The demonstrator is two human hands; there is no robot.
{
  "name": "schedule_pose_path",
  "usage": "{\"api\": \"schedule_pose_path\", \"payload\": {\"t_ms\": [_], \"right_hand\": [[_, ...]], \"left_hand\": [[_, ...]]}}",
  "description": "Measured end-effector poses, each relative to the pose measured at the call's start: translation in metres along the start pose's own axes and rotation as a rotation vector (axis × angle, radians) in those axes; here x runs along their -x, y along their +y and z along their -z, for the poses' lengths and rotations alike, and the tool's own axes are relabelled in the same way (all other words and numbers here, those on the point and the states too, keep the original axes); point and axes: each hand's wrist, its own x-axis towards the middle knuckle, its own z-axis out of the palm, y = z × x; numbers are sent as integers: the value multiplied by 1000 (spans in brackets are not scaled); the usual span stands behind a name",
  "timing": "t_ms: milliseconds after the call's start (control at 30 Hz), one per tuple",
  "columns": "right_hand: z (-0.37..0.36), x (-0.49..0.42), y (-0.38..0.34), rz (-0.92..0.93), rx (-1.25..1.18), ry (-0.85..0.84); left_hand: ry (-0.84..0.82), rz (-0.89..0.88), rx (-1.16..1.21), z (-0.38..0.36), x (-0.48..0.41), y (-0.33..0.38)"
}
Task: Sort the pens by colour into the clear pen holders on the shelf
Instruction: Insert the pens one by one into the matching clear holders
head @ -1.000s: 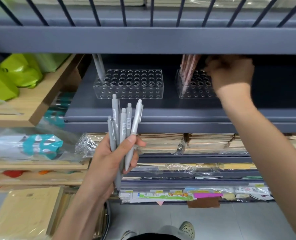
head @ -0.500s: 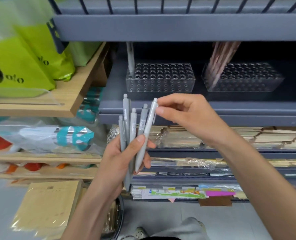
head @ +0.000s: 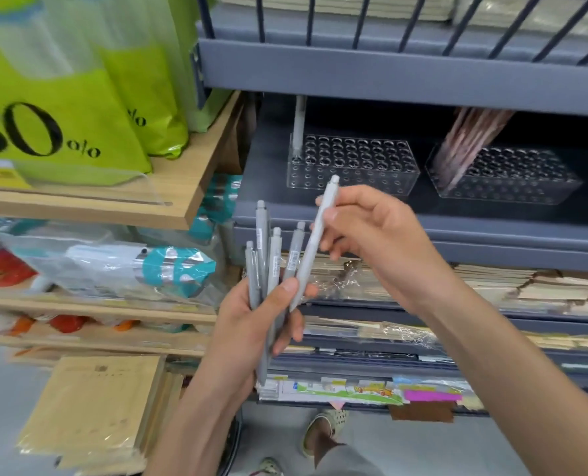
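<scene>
My left hand (head: 255,324) grips a bunch of several grey pens (head: 268,266), tips down, in front of the shelf. My right hand (head: 371,235) pinches one light grey pen (head: 316,242) near its top, drawn partly up out of the bunch. On the dark grey shelf (head: 423,231) stand two clear pen holders. The left holder (head: 351,166) has one grey pen (head: 298,125) upright in its back left corner. The right holder (head: 512,176) carries several pink pens (head: 468,142) leaning at its left end.
An upper grey shelf beam (head: 389,73) hangs low over the holders. Green bags (head: 62,125) sit on a wooden shelf (head: 169,201) to the left. Stacked paper goods (head: 492,286) fill the lower shelves. Brown envelopes (head: 93,407) lie at the bottom left.
My right hand came back from the right holder to the bunch, took hold of the rightmost grey pen and has lifted it partway. The camera moved closer and shifted left.
</scene>
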Motion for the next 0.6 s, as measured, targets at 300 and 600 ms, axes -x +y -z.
{"api": "schedule_pose_path", "payload": {"t_ms": [300,600], "right_hand": [[-6,-2,-1,40,141,-50],[9,-70,-23,297,193,447]], "left_hand": [[41,-16,64,10,3,2],[78,15,130,17,3,-1]]}}
